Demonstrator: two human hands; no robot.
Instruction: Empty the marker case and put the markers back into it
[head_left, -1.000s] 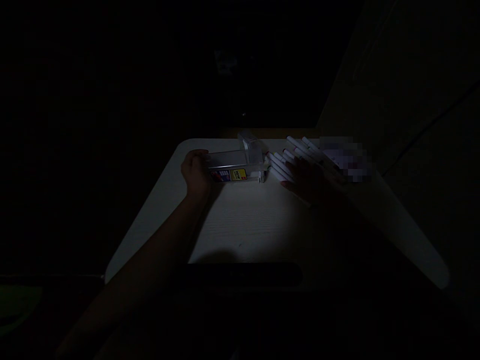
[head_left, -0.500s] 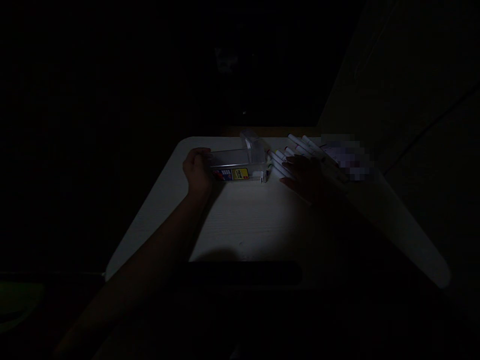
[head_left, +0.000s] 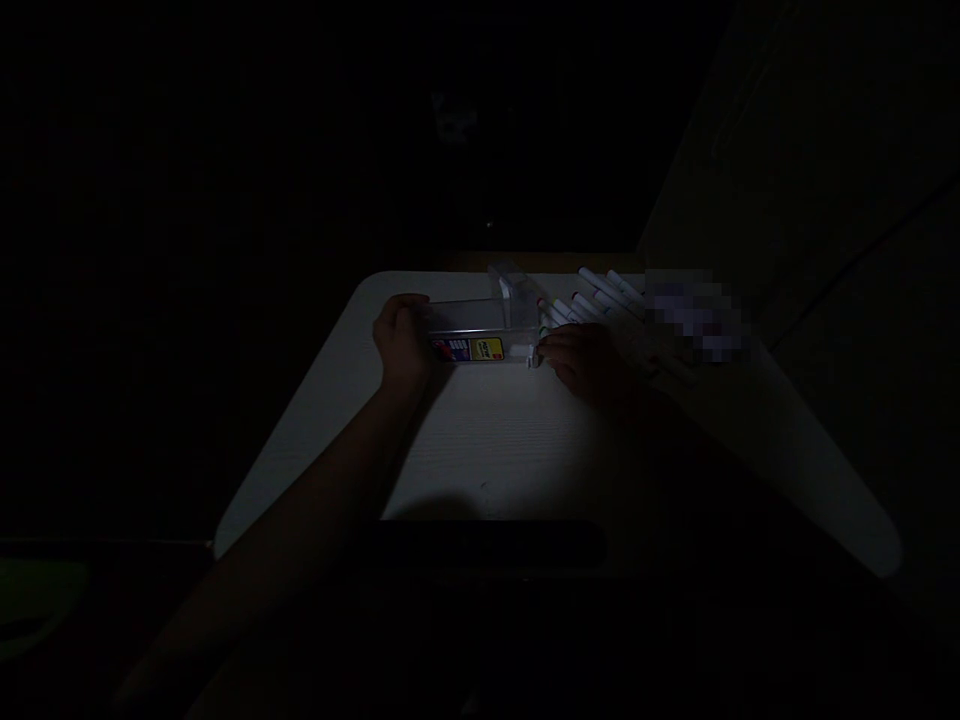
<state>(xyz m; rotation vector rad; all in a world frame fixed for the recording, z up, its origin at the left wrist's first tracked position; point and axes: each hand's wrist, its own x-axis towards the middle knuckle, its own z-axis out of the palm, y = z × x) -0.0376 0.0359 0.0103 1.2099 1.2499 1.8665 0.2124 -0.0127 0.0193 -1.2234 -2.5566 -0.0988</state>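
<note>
The left forearm (head_left: 300,495) angles up from the lower left of the view and lies low over a pale table (head_left: 315,440). The left hand (head_left: 403,342) curls around the left end of a clear plastic box (head_left: 480,320), its fingers bent over the top in a narrow hold. The long, rectangular box lies on its side on the far part of the table, with thin, glassy walls and a squared-off raised part at its far edge. A printed label (head_left: 469,349) with yellow, red and dark-blue panels runs along its near face.

The right hand (head_left: 589,362) lies palm down in deep shadow, its fingers stretched left to the box's right end. Whether they grip anything, the darkness does not show. Just beyond that hand, white markers (head_left: 600,298) with smooth, slim barrels and small coloured ends lie side by side in a loose fan. The table has a finely ribbed surface and a rounded corner. A pixelated blur (head_left: 694,320) hides whatever lies at the markers' right.
</note>
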